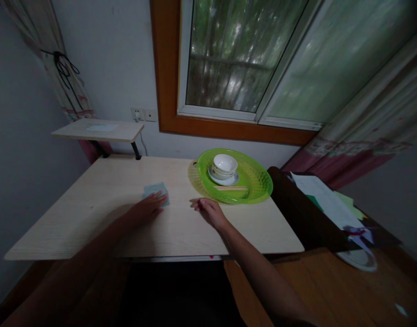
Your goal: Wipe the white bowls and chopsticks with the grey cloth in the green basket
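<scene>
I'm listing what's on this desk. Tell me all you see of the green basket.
The green basket is a shallow oval tray of lime plastic with a latticed wall. It lies flat at the far right of the wooden desk. Inside stand stacked white bowls on a saucer, with chopsticks lying before them. The right hand rests beside its near rim; contact is unclear.

win (229,59) w/ bars | sm shelf (99,129) back-L | papers (324,200) R | curtain (365,136) R

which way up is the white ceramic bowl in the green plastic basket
Upright: the white bowl shows its hollow inside, rim uppermost, in the green basket.
</scene>
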### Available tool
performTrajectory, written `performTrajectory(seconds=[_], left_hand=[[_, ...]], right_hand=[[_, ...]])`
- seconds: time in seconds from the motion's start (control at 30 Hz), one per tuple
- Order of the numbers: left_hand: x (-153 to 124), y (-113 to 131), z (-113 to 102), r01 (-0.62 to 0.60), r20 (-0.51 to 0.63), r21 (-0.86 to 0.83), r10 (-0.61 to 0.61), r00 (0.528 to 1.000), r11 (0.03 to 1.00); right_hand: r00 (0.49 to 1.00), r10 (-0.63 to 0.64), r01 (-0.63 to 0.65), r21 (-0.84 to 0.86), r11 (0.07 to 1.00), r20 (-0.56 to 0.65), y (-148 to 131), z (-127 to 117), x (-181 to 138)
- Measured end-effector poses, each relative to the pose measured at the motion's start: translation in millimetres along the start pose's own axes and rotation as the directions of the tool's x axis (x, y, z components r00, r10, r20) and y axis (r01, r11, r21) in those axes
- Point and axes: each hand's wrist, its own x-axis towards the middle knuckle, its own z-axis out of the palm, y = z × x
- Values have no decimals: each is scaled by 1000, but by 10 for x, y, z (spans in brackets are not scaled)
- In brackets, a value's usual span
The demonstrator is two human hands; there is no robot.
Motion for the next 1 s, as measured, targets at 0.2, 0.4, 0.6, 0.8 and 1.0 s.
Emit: performTrajectory(seconds=[0.2,0.4,0.6,0.8,1.0], left_hand=[[-186,-58,-220,16,-161,40,-9,987,999],[-289,-142,-284,37,-155,52,-29,987,998],[-130,-51,-305,49,-241,-3,-48,969,999],[110,264,-538,25,-291,-162,-72,954,987],[337,487,-658,24,-255,-369,-126,959,929]], right_hand=[[998,-41,51,-265,963,43,-52,7,-16],[986,-135,167,-472,866,102,-117,98,-26],[922,-303,388,-604,696,242,-295,395,25],[842,-431,531,-640,556,324,-673,699,255],[875,-284,485,-718,500,393,-924,701,539]])
